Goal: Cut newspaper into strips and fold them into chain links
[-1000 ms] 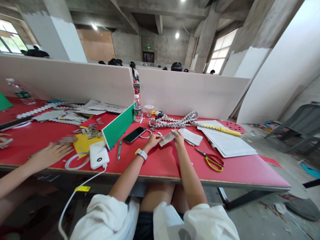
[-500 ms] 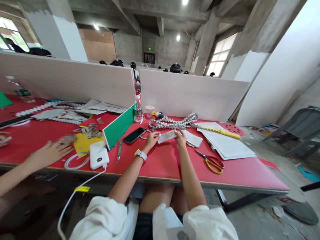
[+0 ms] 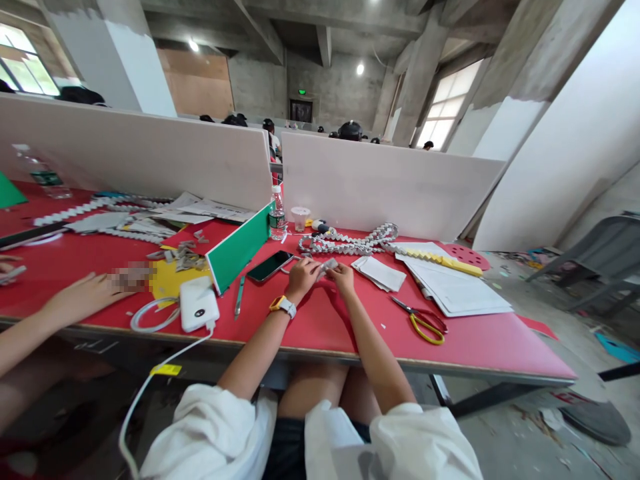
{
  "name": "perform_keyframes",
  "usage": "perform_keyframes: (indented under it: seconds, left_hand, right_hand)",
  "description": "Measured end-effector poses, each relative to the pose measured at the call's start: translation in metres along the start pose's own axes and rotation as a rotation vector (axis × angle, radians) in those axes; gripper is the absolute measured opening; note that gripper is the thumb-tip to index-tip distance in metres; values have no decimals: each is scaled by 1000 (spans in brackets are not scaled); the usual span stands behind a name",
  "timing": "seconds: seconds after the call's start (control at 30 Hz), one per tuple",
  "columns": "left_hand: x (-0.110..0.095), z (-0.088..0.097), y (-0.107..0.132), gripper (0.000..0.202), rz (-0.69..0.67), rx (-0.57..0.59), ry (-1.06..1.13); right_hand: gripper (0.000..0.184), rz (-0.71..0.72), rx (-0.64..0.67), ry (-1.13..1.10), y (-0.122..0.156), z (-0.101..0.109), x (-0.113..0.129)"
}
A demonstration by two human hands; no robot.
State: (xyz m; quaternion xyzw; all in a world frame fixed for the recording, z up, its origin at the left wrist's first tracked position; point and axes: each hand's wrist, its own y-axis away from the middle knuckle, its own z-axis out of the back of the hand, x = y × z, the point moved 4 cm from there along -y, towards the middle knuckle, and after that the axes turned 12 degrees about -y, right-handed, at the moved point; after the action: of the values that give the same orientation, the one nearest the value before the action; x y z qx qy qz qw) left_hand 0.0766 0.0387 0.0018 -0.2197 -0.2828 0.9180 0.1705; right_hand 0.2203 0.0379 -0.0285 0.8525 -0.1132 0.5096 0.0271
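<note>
Between my two hands, just above the red table [image 3: 320, 333], is a small piece of printed paper [image 3: 327, 266], bent over. My left hand [image 3: 303, 279], below a watch on the wrist, pinches its left end. The fingers of my right hand [image 3: 343, 277] are closed on the right end. Beyond them lies a long chain of folded paper [image 3: 350, 244] in zigzag links. A stack of cut paper strips [image 3: 380, 273] rests right of my right hand. Left of my left hand is a black phone [image 3: 270, 267].
Scissors [image 3: 423, 320] and white sheets [image 3: 465, 297] lie on the right. A green divider [image 3: 240, 250], a white power bank [image 3: 199, 305] and a utility knife or pen [image 3: 240, 297] are leftward. A bottle [image 3: 277, 217] and cup [image 3: 300, 219] stand behind. A co-worker's arm [image 3: 75, 303] reaches in at left.
The paper strip, stretched flat between my hands before, is now bent into a shorter piece. My hands have come closer together, the right one moving leftward.
</note>
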Motion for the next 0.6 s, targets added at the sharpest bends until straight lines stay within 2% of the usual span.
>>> perform_keyframes:
  seconds: [0.1, 0.23, 0.47, 0.6]
  left_hand:
    - [-9, 5, 1, 28, -102, 15, -114]
    - [-15, 6, 2, 29, -160, 50, -122]
    - [-6, 0, 0, 29, -158, 4, 66]
    - [-3, -6, -1, 29, -105, 8, 235]
  right_hand:
    - [24, -25, -19, -75, 5, -7, -1]
    - [25, -88, 7, -199, 7, -8, 4]
    - [32, -116, 127, -238, 9, -10, 9]
    - [28, -45, 89, -99, 3, -7, 7]
